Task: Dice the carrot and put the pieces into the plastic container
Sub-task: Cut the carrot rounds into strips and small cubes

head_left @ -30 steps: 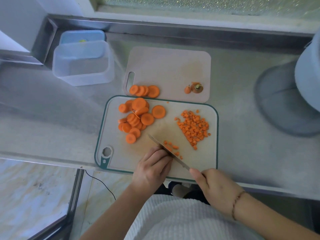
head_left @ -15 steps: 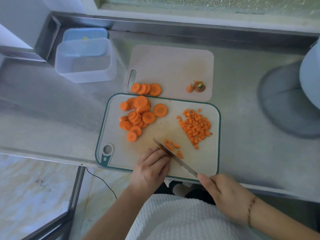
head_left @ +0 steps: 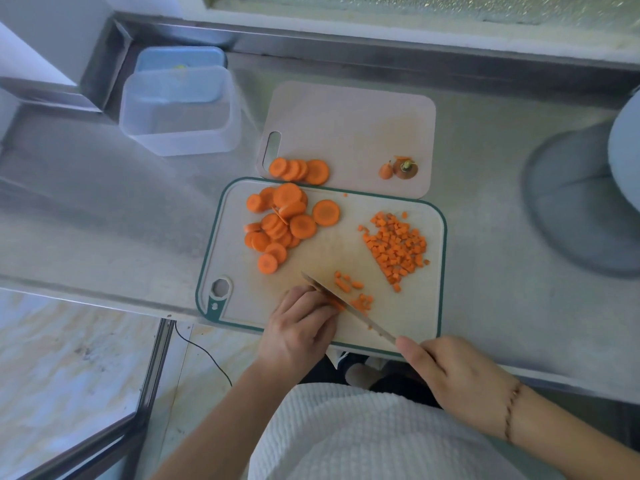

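On the green-rimmed cutting board (head_left: 429, 317) lie a heap of carrot rounds (head_left: 280, 226) at the left and a pile of diced carrot (head_left: 396, 249) at the right. My right hand (head_left: 453, 379) grips the knife (head_left: 346, 306) by its handle, blade slanting across the board's near part. My left hand (head_left: 299, 325) has curled fingers holding carrot strips (head_left: 337, 303) against the blade; most of them are hidden. A few fresh dice (head_left: 353, 289) lie beyond the blade. The clear plastic container (head_left: 180, 133) stands at the back left, empty.
A second, pinkish board (head_left: 349, 126) behind holds a short row of rounds (head_left: 299, 169) and the carrot's top end (head_left: 401, 168). A blue lid (head_left: 180, 60) lies behind the container. A grey round base (head_left: 571, 202) stands at the right. The steel counter edge runs under my hands.
The knife blade has shifted slightly leftward against the strips under my left hand, and a few more dice lie beside it. The view has drifted a little.
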Available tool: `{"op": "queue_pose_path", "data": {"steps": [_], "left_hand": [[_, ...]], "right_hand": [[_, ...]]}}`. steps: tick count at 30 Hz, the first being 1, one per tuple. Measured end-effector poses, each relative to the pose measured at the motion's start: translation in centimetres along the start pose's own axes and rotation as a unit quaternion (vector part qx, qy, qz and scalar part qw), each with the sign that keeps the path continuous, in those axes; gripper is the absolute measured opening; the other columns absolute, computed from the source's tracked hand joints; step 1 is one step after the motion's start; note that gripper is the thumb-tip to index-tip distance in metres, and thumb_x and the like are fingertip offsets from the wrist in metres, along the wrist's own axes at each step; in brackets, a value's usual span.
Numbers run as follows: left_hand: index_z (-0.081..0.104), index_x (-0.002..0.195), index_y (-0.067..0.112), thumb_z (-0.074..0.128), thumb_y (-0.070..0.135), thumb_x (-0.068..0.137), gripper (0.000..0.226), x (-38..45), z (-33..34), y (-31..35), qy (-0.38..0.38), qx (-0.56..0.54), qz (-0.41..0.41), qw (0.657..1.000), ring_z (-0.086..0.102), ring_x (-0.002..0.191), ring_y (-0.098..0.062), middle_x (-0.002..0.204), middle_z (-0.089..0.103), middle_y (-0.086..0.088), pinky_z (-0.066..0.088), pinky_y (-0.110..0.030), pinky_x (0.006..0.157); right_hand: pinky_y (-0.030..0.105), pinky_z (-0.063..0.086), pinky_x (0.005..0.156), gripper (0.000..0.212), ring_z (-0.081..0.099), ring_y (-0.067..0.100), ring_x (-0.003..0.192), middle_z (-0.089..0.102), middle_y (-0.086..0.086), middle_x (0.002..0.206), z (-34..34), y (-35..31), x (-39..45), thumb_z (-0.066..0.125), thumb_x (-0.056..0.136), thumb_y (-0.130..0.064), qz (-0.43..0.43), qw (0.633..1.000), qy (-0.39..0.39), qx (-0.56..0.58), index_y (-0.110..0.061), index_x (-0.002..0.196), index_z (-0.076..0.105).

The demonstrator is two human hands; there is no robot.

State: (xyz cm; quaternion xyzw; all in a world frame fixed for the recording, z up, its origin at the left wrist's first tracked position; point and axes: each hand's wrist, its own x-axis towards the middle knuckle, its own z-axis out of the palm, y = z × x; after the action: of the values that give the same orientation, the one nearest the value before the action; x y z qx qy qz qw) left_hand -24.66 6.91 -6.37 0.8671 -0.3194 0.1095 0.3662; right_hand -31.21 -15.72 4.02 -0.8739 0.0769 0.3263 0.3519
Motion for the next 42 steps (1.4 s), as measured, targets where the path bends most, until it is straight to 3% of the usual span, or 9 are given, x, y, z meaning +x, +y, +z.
{"op": "queue_pose_path", "data": {"steps": [5,10,16,21,29,33,37,42], "left_hand": [[0.078,0.085,0.006,0.074,0.006,0.089,0.006,-0.4,0.0,0.2,0.011,0.024,0.013,1.0,0.067,0.091,-0.024,0.095,0.074,-0.003,0.053,-0.035,0.083],[0.077,0.088,0.004,0.071,0.003,0.09,0.007,-0.2,0.2,0.2,-0.009,0.005,0.005,1.0,0.069,0.093,-0.025,0.099,0.074,-0.004,0.055,-0.037,0.08],[0.076,0.085,0.001,0.076,-0.005,0.083,0.006,0.2,0.0,-0.2,-0.017,-0.041,0.0,0.999,0.069,0.093,-0.025,0.097,0.073,-0.007,0.056,-0.038,0.08],[0.076,0.084,0.001,0.079,-0.004,0.081,0.007,-0.2,-0.3,-0.4,-0.004,-0.038,0.001,0.999,0.066,0.088,-0.026,0.094,0.071,-0.009,0.055,-0.038,0.079],[0.077,0.081,0.004,0.079,-0.003,0.079,0.008,-0.2,0.1,-0.2,0.02,-0.004,-0.019,1.0,0.065,0.087,-0.025,0.092,0.072,-0.005,0.055,-0.04,0.078],[0.077,0.084,0.004,0.076,0.0,0.085,0.004,-0.4,0.2,-0.2,0.015,-0.002,-0.024,1.0,0.069,0.091,-0.025,0.095,0.074,-0.004,0.055,-0.039,0.082],[0.077,0.084,0.004,0.076,0.002,0.086,0.003,-0.5,0.4,-0.2,0.017,0.004,-0.028,0.999,0.067,0.096,-0.022,0.096,0.074,-0.004,0.054,-0.036,0.083],[0.078,0.088,0.004,0.071,0.008,0.092,0.01,-0.3,0.2,-0.6,0.012,0.003,-0.007,1.0,0.069,0.095,-0.025,0.098,0.074,-0.005,0.054,-0.036,0.083]], "right_hand": [[0.028,0.031,0.05,0.067,0.032,0.012,0.043,0.031,-0.001,0.044,0.9,0.5,0.2,0.015,0.081,-0.075,0.005,1.0,0.007,-0.024,-0.018,0.051,0.033],[0.028,0.034,0.05,0.07,0.031,0.011,0.042,0.032,-0.002,0.044,1.3,0.4,1.0,0.011,0.079,-0.078,0.023,1.0,-0.007,-0.018,-0.018,0.053,0.034],[0.033,0.041,0.056,0.069,0.043,0.011,0.046,0.044,-0.002,0.048,1.7,-1.8,2.7,0.019,0.083,-0.073,0.018,1.0,0.015,0.01,-0.014,0.053,0.039],[0.027,0.03,0.05,0.062,0.031,0.008,0.041,0.03,-0.005,0.044,0.6,-1.1,1.8,0.026,0.085,-0.067,0.014,0.999,0.019,0.048,-0.016,0.052,0.031],[0.023,0.028,0.048,0.064,0.031,0.01,0.043,0.03,-0.001,0.044,0.7,0.1,0.4,0.022,0.08,-0.073,0.012,1.0,-0.004,0.021,-0.017,0.051,0.031],[0.022,0.032,0.048,0.066,0.034,0.01,0.042,0.033,-0.001,0.043,1.2,0.4,0.5,0.017,0.078,-0.076,0.034,0.999,-0.016,0.001,-0.019,0.051,0.035],[0.031,0.041,0.053,0.071,0.038,0.011,0.044,0.038,0.0,0.045,1.5,0.2,1.5,0.011,0.079,-0.078,0.036,0.999,0.001,-0.031,-0.018,0.053,0.038],[0.03,0.039,0.052,0.07,0.036,0.01,0.043,0.035,-0.005,0.043,1.4,-1.1,2.6,0.014,0.077,-0.079,0.008,1.0,-0.001,-0.007,-0.018,0.052,0.035]]}}
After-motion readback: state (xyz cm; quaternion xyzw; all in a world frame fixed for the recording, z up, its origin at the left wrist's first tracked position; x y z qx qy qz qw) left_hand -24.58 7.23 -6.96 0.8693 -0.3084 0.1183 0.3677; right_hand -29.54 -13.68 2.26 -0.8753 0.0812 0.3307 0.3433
